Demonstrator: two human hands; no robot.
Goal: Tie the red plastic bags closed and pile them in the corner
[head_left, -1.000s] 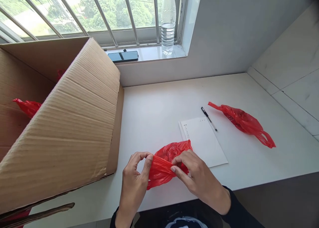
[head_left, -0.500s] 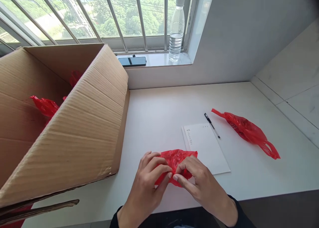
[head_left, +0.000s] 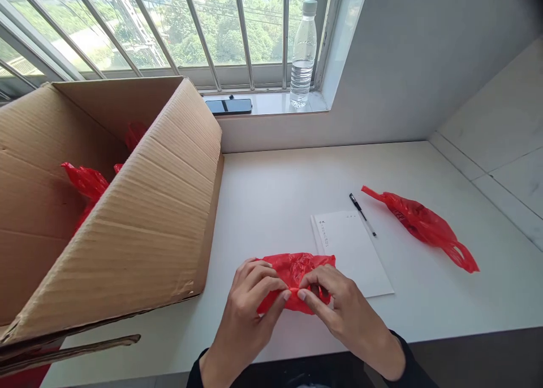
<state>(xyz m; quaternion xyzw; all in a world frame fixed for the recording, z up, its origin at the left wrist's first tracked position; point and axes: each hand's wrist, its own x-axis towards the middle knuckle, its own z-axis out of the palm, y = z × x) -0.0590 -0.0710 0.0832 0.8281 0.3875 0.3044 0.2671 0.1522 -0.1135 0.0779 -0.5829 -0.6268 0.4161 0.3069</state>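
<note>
A crumpled red plastic bag [head_left: 292, 268] is held low over the front of the white table, partly covering a sheet of paper's near-left side. My left hand [head_left: 254, 306] pinches the bag between thumb and fingers from the left. From the right, my right hand [head_left: 335, 300] pinches it too, thumb and forefinger a short gap from the left thumb. Both hands hide parts of the bag's sides. Beyond them lies the white paper [head_left: 356, 258] with a few small marks along its top and left edge.
A large open cardboard box [head_left: 169, 195] fills the left side, with red plastic bags [head_left: 87, 181] inside. A black pen [head_left: 362, 214] lies beside the paper. Another red plastic bag [head_left: 424, 224] rests farther right. On the windowsill are a phone [head_left: 229, 106] and a water bottle [head_left: 302, 60].
The pinching fingertips have drawn slightly apart, and a stretch of the bag's edge now shows between them. The whole view has shifted slightly.
</note>
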